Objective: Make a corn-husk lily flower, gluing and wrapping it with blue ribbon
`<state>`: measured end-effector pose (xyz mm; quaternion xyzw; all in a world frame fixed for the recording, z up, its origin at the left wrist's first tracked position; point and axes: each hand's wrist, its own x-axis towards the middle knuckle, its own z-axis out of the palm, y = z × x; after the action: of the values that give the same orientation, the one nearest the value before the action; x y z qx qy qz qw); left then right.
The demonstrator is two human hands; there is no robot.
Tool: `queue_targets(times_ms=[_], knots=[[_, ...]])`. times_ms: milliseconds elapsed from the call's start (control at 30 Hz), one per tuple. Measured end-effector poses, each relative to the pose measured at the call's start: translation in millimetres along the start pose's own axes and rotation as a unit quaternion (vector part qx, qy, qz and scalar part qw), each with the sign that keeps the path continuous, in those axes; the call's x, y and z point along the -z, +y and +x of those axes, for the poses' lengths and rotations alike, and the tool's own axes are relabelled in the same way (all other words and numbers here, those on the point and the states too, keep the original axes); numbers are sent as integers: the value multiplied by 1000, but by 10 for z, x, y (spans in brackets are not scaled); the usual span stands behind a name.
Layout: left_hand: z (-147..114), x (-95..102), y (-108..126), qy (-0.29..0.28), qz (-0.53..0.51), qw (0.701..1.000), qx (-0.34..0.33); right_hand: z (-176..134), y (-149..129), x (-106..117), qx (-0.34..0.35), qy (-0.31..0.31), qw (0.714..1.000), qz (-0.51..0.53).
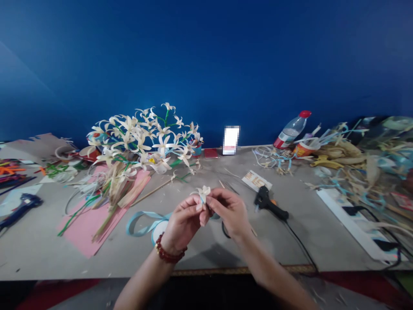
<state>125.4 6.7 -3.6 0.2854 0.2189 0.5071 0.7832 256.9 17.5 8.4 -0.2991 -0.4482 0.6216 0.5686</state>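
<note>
Between my two hands, over the middle of the table, is a small cream-white handmade flower with a bit of light blue at its base. My left hand, with a red bead bracelet at the wrist, pinches the flower's base. My right hand is closed on the same base from the other side; its fingertips meet the left ones and partly hide what they grip. Behind my left hand lies a roll of light blue ribbon. A black glue gun rests to the right of my right hand.
A large bunch of similar white flowers stands back left, beyond pink sheets and dried husks. A power strip with cords lies right. A tilted bottle leans near the blue wall. A blue glue gun lies far left.
</note>
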Motion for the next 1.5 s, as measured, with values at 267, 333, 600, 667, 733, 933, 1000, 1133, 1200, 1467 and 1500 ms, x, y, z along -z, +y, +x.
queue_targets(times_ms=[267,333,600,667,733,933,1000,1133,1200,1467,1500], knots=[[24,8,12,-10,9,999,38,-9,22,77,-43,-1,999,-19],[18,2,18,-16,17,999,44,-19,20,92,-51,-6,998,-23],[1,-18,25,-40,12,998,48,-42,-2,95,-34,-31,999,-26],[-10,-31,14,-11,31,999,10,-40,-14,80,-16,-27,999,-37],[-28,-37,-5,38,77,995,-53,-35,-26,66,10,-14,998,-60],[-79,-10,-53,94,206,963,-149,-20,-65,33,65,30,987,-141],[-80,-11,-52,90,195,966,-143,-26,-76,20,66,12,988,-138],[-68,-44,-29,69,129,983,-112,-48,-79,15,40,-14,993,-112],[-62,-62,-11,53,106,989,-86,-55,-78,19,28,-27,995,-91],[-34,-42,22,-25,21,999,6,-59,-64,42,8,-5,997,-72],[-31,-33,21,-33,18,999,19,-63,-58,52,3,-3,997,-73]])
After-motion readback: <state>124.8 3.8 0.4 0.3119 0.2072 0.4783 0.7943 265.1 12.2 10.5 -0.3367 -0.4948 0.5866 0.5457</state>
